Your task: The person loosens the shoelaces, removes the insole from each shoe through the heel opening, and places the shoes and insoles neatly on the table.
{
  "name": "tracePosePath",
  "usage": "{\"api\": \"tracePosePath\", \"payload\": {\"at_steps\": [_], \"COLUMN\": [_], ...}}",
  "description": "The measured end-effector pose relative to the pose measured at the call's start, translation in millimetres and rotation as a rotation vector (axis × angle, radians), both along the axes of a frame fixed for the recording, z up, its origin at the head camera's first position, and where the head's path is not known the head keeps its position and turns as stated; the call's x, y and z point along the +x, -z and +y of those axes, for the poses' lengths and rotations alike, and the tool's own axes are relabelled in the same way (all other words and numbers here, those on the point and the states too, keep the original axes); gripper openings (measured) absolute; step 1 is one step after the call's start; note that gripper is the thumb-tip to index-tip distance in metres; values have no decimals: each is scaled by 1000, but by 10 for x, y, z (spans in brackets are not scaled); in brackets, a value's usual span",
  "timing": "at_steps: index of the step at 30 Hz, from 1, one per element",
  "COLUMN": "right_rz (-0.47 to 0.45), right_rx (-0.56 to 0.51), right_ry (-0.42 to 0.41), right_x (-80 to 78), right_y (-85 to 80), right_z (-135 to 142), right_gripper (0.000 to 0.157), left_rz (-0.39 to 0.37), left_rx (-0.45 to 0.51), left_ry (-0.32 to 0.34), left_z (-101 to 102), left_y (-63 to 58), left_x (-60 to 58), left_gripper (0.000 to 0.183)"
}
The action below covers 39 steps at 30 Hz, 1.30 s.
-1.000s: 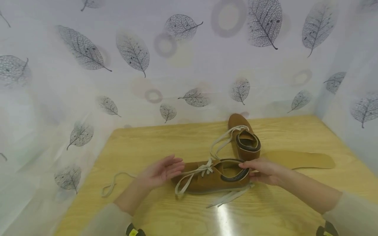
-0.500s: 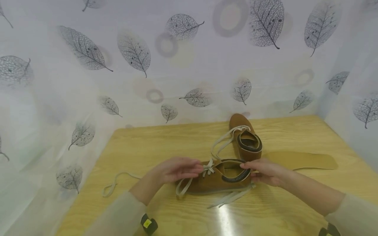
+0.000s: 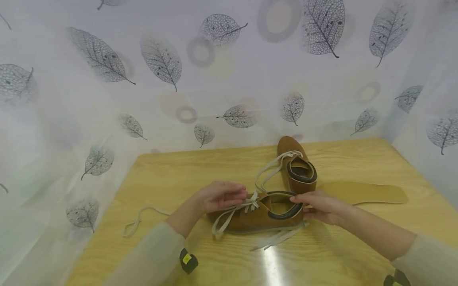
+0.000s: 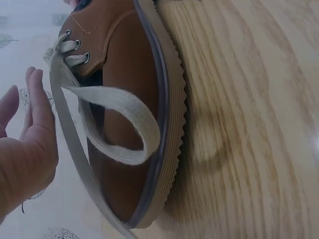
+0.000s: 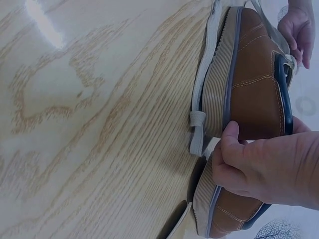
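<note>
A brown lace-up shoe (image 3: 250, 221) with a dark padded collar lies across the wooden table, toe to the left. My right hand (image 3: 322, 205) grips its heel, thumb at the collar and fingers behind the heel, as the right wrist view also shows around the shoe's back (image 5: 254, 112). My left hand (image 3: 223, 195) hovers at the front of the shoe beside the tied laces (image 3: 252, 201), its fingers fairly straight and holding nothing. In the left wrist view a loop of pale flat lace (image 4: 142, 122) droops over the shoe's side, right of the left hand (image 4: 32, 144).
The matching shoe (image 3: 302, 187) stands behind, toe toward the patterned curtain, with its laces trailing left. A tan insole (image 3: 372, 194) lies at the right. One loose lace (image 3: 133, 228) curls on the table at the left; another folded lace (image 3: 280, 239) lies by the shoe's heel.
My left hand has moved right from the toe to the laces, then lifted slightly. The right hand has kept its hold on the heel, and both shoes have stayed in place.
</note>
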State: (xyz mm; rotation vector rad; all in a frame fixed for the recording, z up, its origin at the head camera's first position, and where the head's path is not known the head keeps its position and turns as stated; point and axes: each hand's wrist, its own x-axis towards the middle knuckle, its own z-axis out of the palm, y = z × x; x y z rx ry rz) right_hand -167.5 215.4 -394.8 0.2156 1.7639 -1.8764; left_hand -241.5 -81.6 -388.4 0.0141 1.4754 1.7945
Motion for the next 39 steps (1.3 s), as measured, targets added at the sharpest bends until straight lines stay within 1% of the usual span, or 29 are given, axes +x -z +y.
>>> {"api": "tracePosePath", "payload": {"at_steps": [3, 5, 8, 11, 13, 15, 17, 20, 22, 24, 28, 30, 32, 37, 39], "right_rz": [-4, -3, 4, 11, 13, 14, 15, 9, 6, 5, 12, 15, 19, 21, 27], "right_rx": [2, 5, 15, 13, 11, 10, 15, 25, 35, 48, 66, 67, 62, 43, 38], "right_ry": [7, 7, -1, -5, -4, -4, -8, -4, -3, -2, -7, -7, -11, -18, -27], "right_x": [6, 8, 4, -3, -5, -2, 0, 2, 3, 7, 7, 5, 3, 2, -2], "right_y": [13, 16, 17, 8, 5, 6, 9, 9, 7, 4, 10, 14, 18, 22, 28], "right_z": [5, 6, 5, 1, 2, 2, 2, -3, -7, -13, -7, -4, -1, 7, 11], "right_gripper": [24, 26, 26, 25, 23, 22, 23, 25, 27, 28, 27, 25, 23, 20, 19], "left_rz": [10, 30, 88, 152, 182, 217, 252, 279, 269, 241, 142, 77, 32, -117, -164], "left_rx": [-57, -93, -149, -196, -220, -240, -255, -249, -232, -216, -191, -150, -87, 167, 234], "left_ry": [33, 70, 133, 175, 179, 175, 168, 141, 113, 76, -22, -81, -141, -326, -392], "left_z": [8, 22, 61, 119, 165, 210, 245, 281, 292, 292, 270, 243, 211, 141, 116], "left_y": [7, 14, 29, 37, 42, 58, 77, 113, 127, 137, 153, 163, 165, 118, 91], "left_x": [-20, -32, -47, -54, -49, -40, -26, -8, 2, 10, 15, 9, -1, -29, -35], "left_gripper": [33, 31, 26, 18, 14, 14, 17, 24, 27, 27, 26, 28, 29, 21, 19]}}
